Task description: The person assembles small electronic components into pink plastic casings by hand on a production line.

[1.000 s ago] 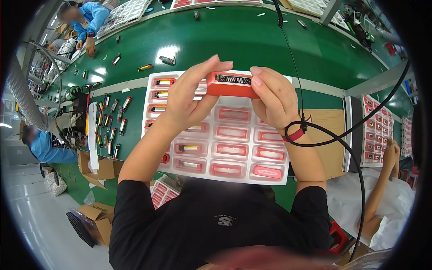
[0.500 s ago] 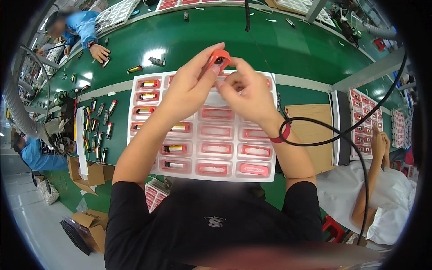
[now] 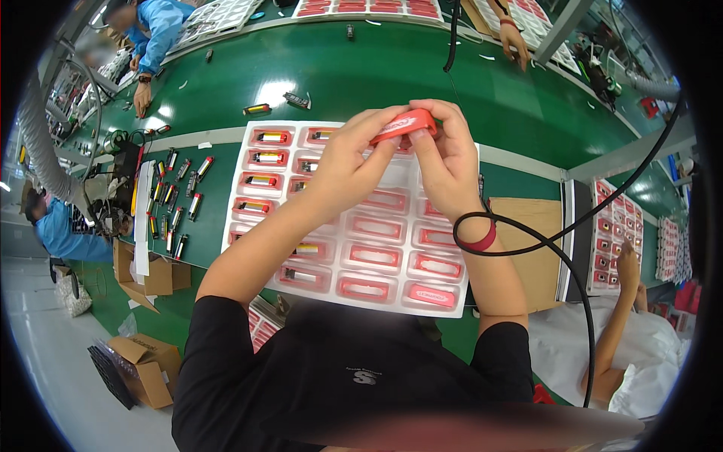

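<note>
Above the far part of a white compartment tray (image 3: 403, 290), both my hands grip a red plastic casing (image 3: 407, 124) with white marking on its outer side. My left hand (image 3: 358, 154) is closed on its left end, thumb underneath. On the right end, the fingers of my right hand (image 3: 448, 158) curl over the top and the thumb presses from below. The casing's inside is hidden from me. Red casings fill many compartments; those at left, such as one casing (image 3: 272, 138), hold small yellow-and-white parts. A red casing (image 3: 431, 294) lies marked side up at the near right corner.
Loose battery-like parts (image 3: 195, 206) lie left of the tray, beside a cardboard box (image 3: 162, 276). A black cable (image 3: 568, 230) loops across my right wrist. Cardboard (image 3: 520, 241) lies at right. Co-workers' hands (image 3: 143, 98) are at far left, far right and right.
The casing has turned from showing its open end to showing its marked side. My right hand has moved up onto it. At far right a co-worker's hand has appeared.
</note>
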A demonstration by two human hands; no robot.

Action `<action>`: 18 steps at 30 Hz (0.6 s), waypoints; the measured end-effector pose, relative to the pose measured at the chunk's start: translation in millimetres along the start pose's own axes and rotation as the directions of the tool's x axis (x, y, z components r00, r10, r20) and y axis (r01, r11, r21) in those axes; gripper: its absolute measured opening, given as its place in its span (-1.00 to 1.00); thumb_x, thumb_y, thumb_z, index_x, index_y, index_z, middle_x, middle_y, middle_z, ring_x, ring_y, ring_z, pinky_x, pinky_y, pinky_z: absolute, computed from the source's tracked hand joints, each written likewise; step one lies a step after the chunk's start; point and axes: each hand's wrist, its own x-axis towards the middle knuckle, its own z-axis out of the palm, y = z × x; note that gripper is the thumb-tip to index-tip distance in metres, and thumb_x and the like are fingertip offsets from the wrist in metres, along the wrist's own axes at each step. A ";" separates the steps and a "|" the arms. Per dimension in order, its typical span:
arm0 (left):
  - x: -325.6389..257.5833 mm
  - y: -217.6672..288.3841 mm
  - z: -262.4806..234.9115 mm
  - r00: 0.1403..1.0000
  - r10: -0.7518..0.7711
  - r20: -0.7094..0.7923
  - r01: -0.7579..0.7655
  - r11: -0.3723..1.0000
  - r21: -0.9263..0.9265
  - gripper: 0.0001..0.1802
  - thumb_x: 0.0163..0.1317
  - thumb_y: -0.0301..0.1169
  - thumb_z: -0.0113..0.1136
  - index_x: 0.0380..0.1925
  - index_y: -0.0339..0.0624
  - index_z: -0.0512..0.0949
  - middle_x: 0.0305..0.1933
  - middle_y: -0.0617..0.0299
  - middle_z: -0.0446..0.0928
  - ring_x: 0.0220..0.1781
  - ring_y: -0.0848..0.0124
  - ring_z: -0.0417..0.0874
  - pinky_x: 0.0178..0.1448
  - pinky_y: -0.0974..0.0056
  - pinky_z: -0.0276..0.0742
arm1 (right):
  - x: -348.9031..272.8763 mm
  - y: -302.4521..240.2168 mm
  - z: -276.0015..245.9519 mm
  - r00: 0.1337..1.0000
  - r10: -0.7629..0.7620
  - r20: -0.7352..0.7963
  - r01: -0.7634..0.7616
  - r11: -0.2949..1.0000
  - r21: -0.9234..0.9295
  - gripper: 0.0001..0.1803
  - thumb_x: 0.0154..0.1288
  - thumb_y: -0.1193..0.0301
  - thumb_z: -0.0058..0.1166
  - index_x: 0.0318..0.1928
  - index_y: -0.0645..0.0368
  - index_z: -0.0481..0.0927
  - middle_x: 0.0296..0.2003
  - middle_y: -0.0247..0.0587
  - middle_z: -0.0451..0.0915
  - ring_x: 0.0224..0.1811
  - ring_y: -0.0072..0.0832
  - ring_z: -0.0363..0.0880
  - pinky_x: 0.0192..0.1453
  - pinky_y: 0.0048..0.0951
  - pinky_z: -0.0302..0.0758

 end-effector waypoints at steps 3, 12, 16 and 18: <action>2.2 0.8 4.6 0.994 0.099 -0.056 -0.096 0.994 0.053 -0.60 0.36 -0.60 0.10 0.20 -0.35 0.53 0.07 -0.06 0.62 0.04 0.19 0.69 0.09 0.25 0.60 | -3.7 -1.1 5.1 0.987 -0.131 -0.090 0.111 0.974 -0.199 -0.69 0.47 0.62 -0.01 0.18 0.29 0.49 0.12 -0.14 0.42 0.10 -0.42 0.54 0.17 -0.43 0.55; 7.8 3.4 12.9 0.996 0.063 -0.063 -0.061 0.998 0.030 -0.59 0.40 -0.59 0.08 0.24 -0.37 0.48 0.03 -0.09 0.63 0.00 0.15 0.71 0.05 0.19 0.62 | 2.3 -6.6 1.3 0.982 -0.134 -0.136 0.115 0.984 -0.139 -0.64 0.45 0.62 0.05 0.23 0.27 0.50 0.16 -0.13 0.41 0.13 -0.42 0.54 0.20 -0.45 0.55; -2.7 -5.1 -2.4 0.995 0.068 0.075 -0.082 0.976 0.200 -0.52 0.43 -0.54 0.02 0.34 -0.33 0.37 0.05 -0.14 0.61 0.01 0.00 0.69 0.10 0.09 0.59 | 2.7 4.0 -9.6 0.988 -0.156 0.007 0.155 0.973 -0.168 -0.56 0.40 0.61 0.15 0.27 0.26 0.51 0.13 -0.13 0.45 0.07 -0.44 0.60 0.15 -0.46 0.60; -4.4 -8.7 -8.4 0.995 0.007 0.099 -0.028 0.978 0.207 -0.52 0.42 -0.54 0.02 0.33 -0.33 0.37 0.07 -0.17 0.59 0.03 -0.05 0.68 0.12 0.07 0.58 | -0.3 3.7 -3.1 0.980 -0.195 0.025 0.195 0.943 -0.268 -0.55 0.39 0.59 0.18 0.27 0.26 0.51 0.12 -0.13 0.47 0.05 -0.43 0.61 0.14 -0.44 0.62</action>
